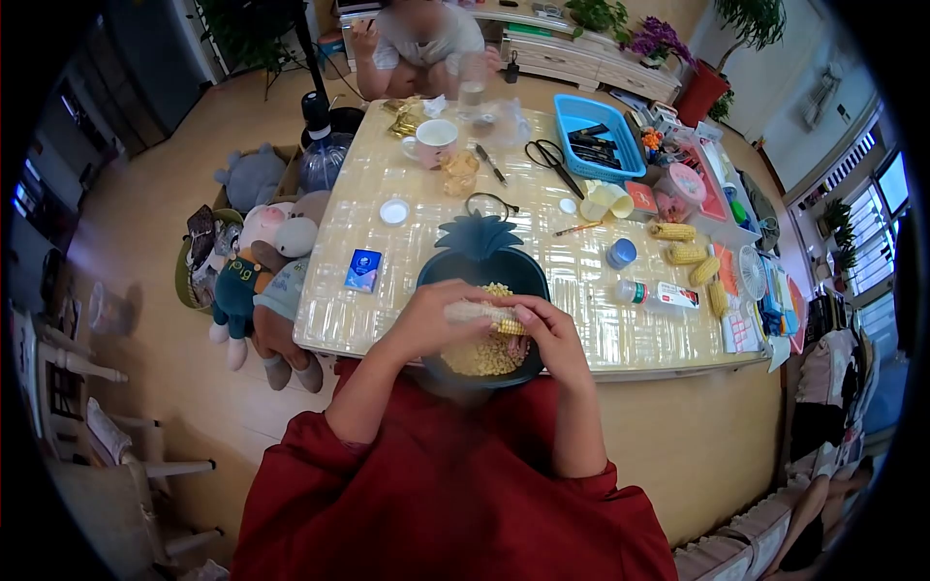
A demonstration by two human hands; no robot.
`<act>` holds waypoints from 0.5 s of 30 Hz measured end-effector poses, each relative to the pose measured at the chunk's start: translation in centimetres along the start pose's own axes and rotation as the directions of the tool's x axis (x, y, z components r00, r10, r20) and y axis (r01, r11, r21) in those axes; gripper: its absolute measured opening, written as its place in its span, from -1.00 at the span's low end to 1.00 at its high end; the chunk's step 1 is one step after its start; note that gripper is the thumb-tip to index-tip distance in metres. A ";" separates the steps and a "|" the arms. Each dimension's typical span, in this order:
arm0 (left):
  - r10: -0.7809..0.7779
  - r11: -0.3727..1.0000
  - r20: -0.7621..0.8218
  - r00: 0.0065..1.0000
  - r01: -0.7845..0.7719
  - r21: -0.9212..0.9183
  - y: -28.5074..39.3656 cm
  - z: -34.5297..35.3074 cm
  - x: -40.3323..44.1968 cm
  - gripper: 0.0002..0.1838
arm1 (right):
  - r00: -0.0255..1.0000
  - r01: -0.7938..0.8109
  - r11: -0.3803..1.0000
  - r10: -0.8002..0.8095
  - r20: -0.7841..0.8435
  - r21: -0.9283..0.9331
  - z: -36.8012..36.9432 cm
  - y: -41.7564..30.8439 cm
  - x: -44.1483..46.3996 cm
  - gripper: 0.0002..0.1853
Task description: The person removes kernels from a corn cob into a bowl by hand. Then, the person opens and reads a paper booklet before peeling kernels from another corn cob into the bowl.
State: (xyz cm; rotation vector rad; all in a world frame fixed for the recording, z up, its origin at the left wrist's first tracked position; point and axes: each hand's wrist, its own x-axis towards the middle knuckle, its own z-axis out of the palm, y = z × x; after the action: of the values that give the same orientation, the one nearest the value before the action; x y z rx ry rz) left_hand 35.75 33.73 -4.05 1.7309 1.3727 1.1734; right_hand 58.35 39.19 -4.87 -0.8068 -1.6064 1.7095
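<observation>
Both hands hold one corn cob [481,312] over a dark teal bowl [535,281] with a pineapple-leaf shaped rim piece. The cob lies sideways; its left part is pale and stripped, while yellow kernels remain at the right end. My left hand [436,318] is closed around the stripped part. My right hand [550,334] grips the kernelled end, its thumb on top. Loose corn kernels [480,358] cover the bowl's bottom. Several dried corn cobs [686,254] lie at the right of the table.
On the table [387,320] are a blue box [363,271], a white lid [394,211], a mug [436,138], scissors [554,167], a blue basket [630,150], a blue-capped jar [621,254] and a bottle [659,294]. A person [426,48] sits opposite. Plush toys [262,281] stand left.
</observation>
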 end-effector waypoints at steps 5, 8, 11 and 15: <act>-0.068 0.997 -0.004 0.998 0.068 -0.040 -0.6 0.0 0.2 -0.66 | 0.998 0.063 0.965 -0.060 -0.018 0.256 -1.2 0.8 0.0 -0.66; -0.075 0.997 0.022 0.997 0.076 -0.028 -1.0 0.1 0.2 -0.62 | 0.997 0.072 0.979 -0.068 -0.024 0.193 -1.2 0.6 -0.2 -0.63; -0.113 0.993 0.053 0.992 0.112 0.028 0.1 0.2 0.5 -0.57 | 0.997 0.071 0.989 -0.067 -0.035 0.126 -0.9 0.5 -0.3 -0.62; -0.264 0.964 0.086 0.961 0.261 0.044 1.1 0.6 0.6 -0.54 | 0.998 0.054 0.995 -0.051 -0.045 0.086 -0.7 -0.1 -0.4 -0.63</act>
State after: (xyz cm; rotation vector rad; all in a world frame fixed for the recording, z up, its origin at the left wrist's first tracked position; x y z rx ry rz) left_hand 36.77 34.09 -3.21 1.5464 1.5183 0.9201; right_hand 59.16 39.29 -4.86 -0.7472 -1.5013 1.7015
